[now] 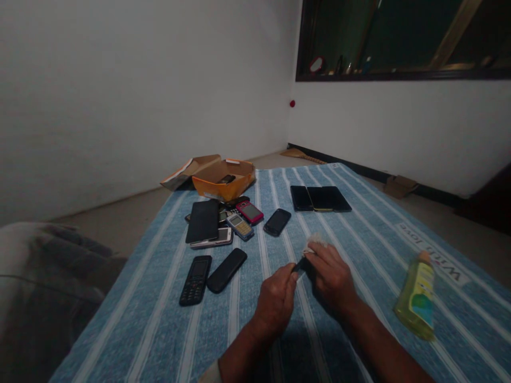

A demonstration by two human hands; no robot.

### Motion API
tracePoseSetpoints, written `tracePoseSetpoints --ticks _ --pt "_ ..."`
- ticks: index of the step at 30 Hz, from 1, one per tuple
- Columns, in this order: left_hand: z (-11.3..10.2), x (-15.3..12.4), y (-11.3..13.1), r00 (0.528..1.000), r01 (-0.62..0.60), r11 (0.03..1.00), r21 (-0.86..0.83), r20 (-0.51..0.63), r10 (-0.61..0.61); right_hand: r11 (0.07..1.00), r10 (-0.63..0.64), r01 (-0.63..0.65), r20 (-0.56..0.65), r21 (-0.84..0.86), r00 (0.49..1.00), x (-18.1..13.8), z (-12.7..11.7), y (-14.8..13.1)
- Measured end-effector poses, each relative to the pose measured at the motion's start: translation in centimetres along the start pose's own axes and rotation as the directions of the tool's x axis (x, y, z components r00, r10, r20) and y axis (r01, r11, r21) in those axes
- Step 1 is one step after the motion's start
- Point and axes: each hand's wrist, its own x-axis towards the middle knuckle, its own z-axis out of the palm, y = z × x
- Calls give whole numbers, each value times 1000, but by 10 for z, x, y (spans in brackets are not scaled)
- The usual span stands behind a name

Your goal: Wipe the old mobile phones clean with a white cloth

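My left hand [274, 301] is closed round a small dark phone [300, 266], mostly hidden between my hands above a blue striped cloth [359, 234]. My right hand [332, 276] is closed on a small white wad [316, 240], pressed against the phone's upper end. A heap of old phones [223, 221] lies to the far left, with two dark phones [211, 274] nearer me. A lone black phone [277, 222] lies just beyond my hands.
Three dark smartphones [320, 198] lie in a row at the far side. An orange cardboard box [223, 178] stands open at the cloth's far edge. A yellow-green bottle [417, 300] lies on my right. Grey fabric [43, 287] is bunched at the left.
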Motion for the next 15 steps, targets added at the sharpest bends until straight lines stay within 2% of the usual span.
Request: tracePoseSetpoints --ticks 4,11,15 --pt "-1 2 -1 1000 -3 999 -48 -4 3 996 -67 66 26 55 997 -2 3 -18" --pt "-1 1 -2 1000 14 1000 9 -8 -14 999 25 -25 -7 -21 1000 1 -2 8" --pt "-2 2 -1 1000 4 999 -32 7 -4 999 -27 28 -8 32 1000 1 0 -10"
